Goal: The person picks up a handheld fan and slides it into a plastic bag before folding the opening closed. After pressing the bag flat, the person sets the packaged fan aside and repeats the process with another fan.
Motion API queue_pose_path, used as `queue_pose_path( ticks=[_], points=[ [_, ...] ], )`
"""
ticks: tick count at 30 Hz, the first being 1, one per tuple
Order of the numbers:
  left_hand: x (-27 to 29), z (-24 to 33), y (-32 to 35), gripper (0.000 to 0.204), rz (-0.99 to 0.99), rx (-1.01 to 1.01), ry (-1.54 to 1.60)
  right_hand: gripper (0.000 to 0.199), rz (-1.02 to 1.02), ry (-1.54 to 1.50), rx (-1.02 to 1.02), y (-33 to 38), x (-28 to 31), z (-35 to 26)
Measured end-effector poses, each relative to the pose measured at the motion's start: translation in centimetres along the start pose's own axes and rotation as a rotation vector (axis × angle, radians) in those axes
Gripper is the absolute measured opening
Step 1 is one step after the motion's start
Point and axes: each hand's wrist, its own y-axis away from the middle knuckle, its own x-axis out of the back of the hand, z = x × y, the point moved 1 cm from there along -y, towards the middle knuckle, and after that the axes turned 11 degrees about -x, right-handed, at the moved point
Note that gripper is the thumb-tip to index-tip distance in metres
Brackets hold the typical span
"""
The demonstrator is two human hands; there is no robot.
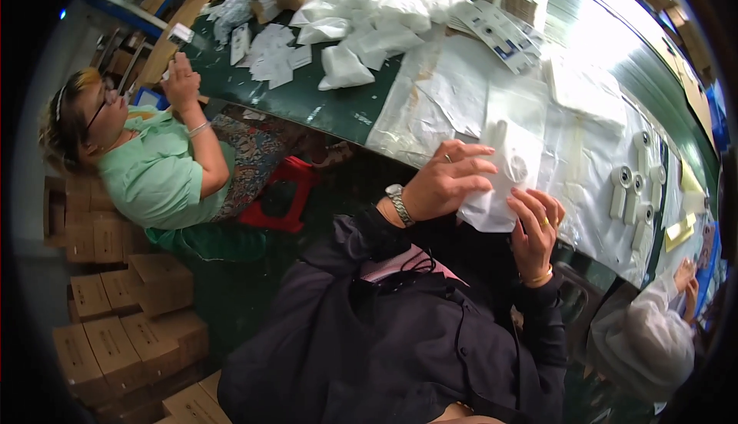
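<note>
Clear plastic pouch point(503, 182) with a white plastic part inside, centre-right of the frame, held just over the near edge of the tabletop point(330, 105). Left hand point(450, 182), wristwatch on the wrist, lies over the pouch's left side, fingers spread and curled across its top; its grip is closed on the pouch. Right hand point(536, 224), ring and bracelet showing, clasps the pouch's lower right edge, fingers folded against it.

Just beyond the pouch, sheets of clear plastic film point(461, 97) cover the green tabletop. Right of centre, a row of white plastic parts point(636, 193) lies on the film. Upper centre: a heap of white filled bags point(377, 16), with printed cards point(500, 32) beside it.

Left of frame, a seated person in a green shirt point(157, 174), hand raised to the tabletop edge. Red stool point(280, 197) between. Stacked cardboard boxes point(123, 324) lower left. Lower right, another person in a white hood point(646, 343).
</note>
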Motion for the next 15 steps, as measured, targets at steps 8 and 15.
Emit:
queue_pose_path(
  ticks=[8,15],
  points=[
    [0.7,-0.5,-0.7,0.017,0.032,0.037,-0.02,0.023,0.044,-0.136,-0.081,-1.3,-0.6,-0.1],
    [-0.4,0.2,-2.0,0.01,0.106,0.18,0.041,0.013,0.112,-0.25,-0.243,-0.9,-0.7,0.3]
  ],
)
